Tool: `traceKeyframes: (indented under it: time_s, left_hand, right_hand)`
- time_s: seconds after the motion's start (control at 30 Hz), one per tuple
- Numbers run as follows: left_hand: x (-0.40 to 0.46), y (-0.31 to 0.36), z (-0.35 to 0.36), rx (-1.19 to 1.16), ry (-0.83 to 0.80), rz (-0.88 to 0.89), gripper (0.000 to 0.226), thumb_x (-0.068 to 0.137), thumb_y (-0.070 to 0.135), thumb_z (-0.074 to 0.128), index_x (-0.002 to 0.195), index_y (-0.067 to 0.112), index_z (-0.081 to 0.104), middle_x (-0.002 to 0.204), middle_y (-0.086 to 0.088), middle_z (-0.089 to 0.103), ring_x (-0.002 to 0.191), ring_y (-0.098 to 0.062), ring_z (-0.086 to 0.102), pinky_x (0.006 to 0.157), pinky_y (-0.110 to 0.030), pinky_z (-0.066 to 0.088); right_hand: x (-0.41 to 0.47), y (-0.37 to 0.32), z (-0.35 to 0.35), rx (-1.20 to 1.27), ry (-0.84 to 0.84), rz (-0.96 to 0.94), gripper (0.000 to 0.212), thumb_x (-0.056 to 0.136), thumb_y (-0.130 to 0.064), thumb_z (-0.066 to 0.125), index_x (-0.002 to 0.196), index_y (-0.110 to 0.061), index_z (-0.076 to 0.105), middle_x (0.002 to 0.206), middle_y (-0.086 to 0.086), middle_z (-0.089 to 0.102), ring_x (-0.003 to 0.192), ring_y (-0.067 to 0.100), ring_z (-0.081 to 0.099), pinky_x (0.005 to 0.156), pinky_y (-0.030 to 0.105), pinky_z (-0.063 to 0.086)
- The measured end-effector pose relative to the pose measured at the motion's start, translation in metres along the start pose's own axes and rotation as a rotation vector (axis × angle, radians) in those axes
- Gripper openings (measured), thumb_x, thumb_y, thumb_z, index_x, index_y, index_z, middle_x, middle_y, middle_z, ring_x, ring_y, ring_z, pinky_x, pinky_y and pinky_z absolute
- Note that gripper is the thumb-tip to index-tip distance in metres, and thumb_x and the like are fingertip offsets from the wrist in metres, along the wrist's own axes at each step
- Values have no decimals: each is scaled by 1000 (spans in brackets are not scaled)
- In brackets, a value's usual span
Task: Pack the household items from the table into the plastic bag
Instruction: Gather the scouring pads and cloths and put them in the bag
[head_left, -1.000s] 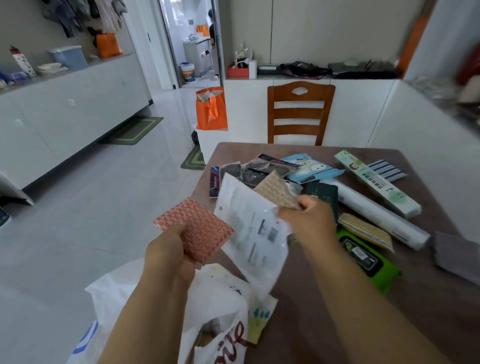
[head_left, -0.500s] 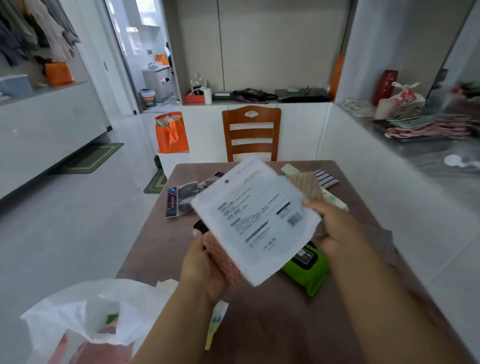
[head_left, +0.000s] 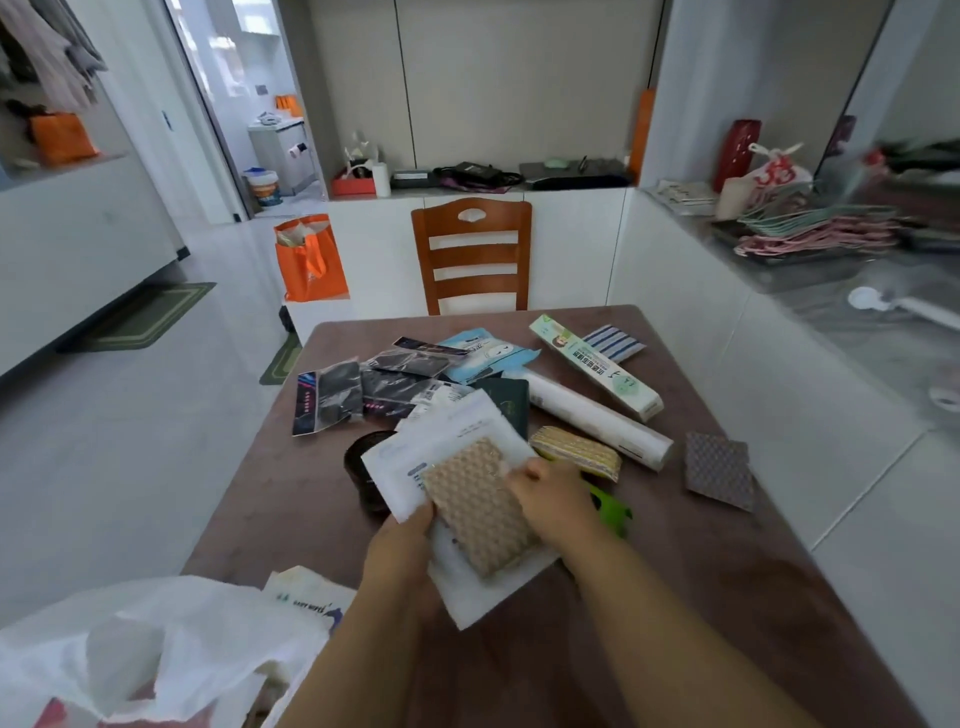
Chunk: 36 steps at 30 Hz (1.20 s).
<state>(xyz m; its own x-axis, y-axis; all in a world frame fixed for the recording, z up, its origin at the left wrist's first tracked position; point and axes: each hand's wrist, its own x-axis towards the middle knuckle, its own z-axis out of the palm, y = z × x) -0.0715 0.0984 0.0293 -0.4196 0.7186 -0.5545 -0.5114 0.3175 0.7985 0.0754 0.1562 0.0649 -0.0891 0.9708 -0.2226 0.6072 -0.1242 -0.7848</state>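
My left hand (head_left: 402, 558) grips the lower left edge of a white printed packet (head_left: 447, 452), held flat over the brown table (head_left: 701, 597). A beige textured sponge cloth (head_left: 475, 506) lies on top of the packet, and my right hand (head_left: 553, 499) pinches its right edge. The white plastic bag (head_left: 156, 639) sags open at the lower left, beside the table's near corner. A second white packet edge (head_left: 493, 587) shows beneath the beige cloth.
Further back on the table lie black packaged items (head_left: 358, 395), a light blue pack (head_left: 483, 356), a long white roll (head_left: 597, 418), a green-and-white box (head_left: 597, 366), a yellow sponge (head_left: 576, 452), a grey-brown cloth (head_left: 719, 470) and a green pack (head_left: 610, 512). A wooden chair (head_left: 472, 254) stands behind.
The white packet has tipped from upright to flat and low, and the beige cloth now lies on top of it. The pink cloth is out of sight. The view shifted slightly.
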Motion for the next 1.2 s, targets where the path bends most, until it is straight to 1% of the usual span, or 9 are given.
traceKeyframes:
  time_s: [0.13,0.23,0.33,0.4,0.57,0.73,0.93,1.07,1.2]
  left_hand:
    - [0,-11,15,-130,-129,-170,54,85,54,58,105,5,67,108,-24,69,104,-37,63,100,-62,42]
    - [10,-22,17,-33,-144,-65,56,71,32,78,117,3,64,110,-21,71,101,-39,67,91,-58,51]
    - [22,-29,19,-5,-118,-40,41,80,17,73,117,2,63,108,-20,72,99,-38,68,88,-54,54]
    - [25,-35,20,-65,-164,-91,44,78,16,73,118,2,62,111,-22,71,102,-40,67,90,-56,52]
    - [26,-43,20,-128,-163,-118,62,63,28,77,119,6,63,113,-21,71,104,-41,66,94,-63,47]
    - [26,-38,19,-133,-131,-69,61,65,32,76,119,7,63,115,-19,70,106,-39,66,96,-60,48]
    - [15,-38,24,-150,-157,60,65,69,41,71,124,8,59,121,-18,67,111,-35,63,98,-55,48]
    - [7,-41,26,-196,-185,110,70,72,44,74,130,10,55,128,-18,63,117,-36,60,101,-59,44]
    - [4,-45,28,-347,-202,70,68,74,34,77,131,7,55,132,-21,60,119,-39,59,102,-63,40]
  right_hand:
    - [7,22,18,-16,4,-57,33,85,-44,58,64,-24,42,95,11,54,73,20,52,55,27,33]
    - [19,29,6,2,104,-52,19,85,-42,58,84,-25,50,98,5,59,80,19,57,61,27,41]
    - [64,54,-28,115,431,337,57,85,-51,55,125,-10,49,122,12,60,109,31,60,90,38,48]
    - [88,71,-44,156,373,571,69,87,-56,49,132,-3,48,123,15,59,114,33,57,96,39,45]
    - [114,82,-39,467,246,602,64,76,-30,76,127,2,55,121,16,63,99,30,62,86,33,51]
    - [85,66,-38,912,335,443,15,77,-13,73,89,-12,66,104,10,71,88,26,69,80,43,57]
    - [6,45,-24,832,102,250,16,86,-32,66,95,-18,69,92,-1,73,88,16,66,74,33,51]
    - [-11,48,-4,635,146,243,15,86,-33,67,88,-18,69,89,1,73,84,17,68,77,35,54]
    - [-18,43,12,166,292,86,47,72,-57,63,88,-13,74,90,2,69,85,18,66,76,42,56]
